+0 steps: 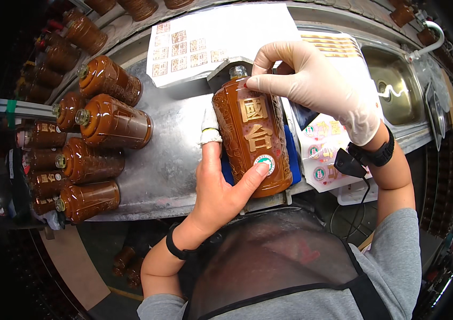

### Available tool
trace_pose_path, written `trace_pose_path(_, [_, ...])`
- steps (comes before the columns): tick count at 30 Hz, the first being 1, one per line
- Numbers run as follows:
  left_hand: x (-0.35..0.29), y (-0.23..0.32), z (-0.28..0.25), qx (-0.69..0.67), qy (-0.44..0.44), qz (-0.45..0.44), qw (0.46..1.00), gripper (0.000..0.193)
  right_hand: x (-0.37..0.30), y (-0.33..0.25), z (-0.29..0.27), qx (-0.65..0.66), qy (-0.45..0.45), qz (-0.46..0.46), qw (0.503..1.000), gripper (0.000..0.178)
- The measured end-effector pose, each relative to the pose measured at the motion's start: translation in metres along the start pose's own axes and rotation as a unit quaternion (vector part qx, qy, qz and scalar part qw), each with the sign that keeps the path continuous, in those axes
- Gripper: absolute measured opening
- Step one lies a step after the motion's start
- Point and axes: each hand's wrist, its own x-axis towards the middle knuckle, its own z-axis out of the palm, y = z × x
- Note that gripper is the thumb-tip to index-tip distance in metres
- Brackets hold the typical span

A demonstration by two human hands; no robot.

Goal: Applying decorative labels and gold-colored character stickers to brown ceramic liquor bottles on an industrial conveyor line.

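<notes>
A brown glass bottle [247,138] lies tilted back on a blue holder [293,154], its clear neck pointing away from me. Raised gold characters run down its front, above a round green-and-white sticker [264,165]. My left hand [217,184] grips the bottle's lower left side, with the thumb pressed at the sticker and a white cover on one finger. My right hand [312,80], in a white glove, is at the bottle's shoulder with thumb and forefinger pinched together. A small red spot shows at the thumb tip; what the fingers hold is too small to make out.
Several brown bottles [117,120] lie at the left of the metal bench [175,154]. A sheet with gold characters [183,50] lies behind, and a sticker sheet [320,152] to the right. Beyond is a metal sink [397,80]. A black device [350,162] with a cord is by my right wrist.
</notes>
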Motion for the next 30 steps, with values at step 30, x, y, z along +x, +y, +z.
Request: trace_pose_path(30, [0.0008, 0.0023, -0.0014, -0.022, -0.020, -0.010, 0.999, 0.089, 0.0011, 0.0020, 0.0018, -0.001, -0.008, -0.020, 1.000, 0.020])
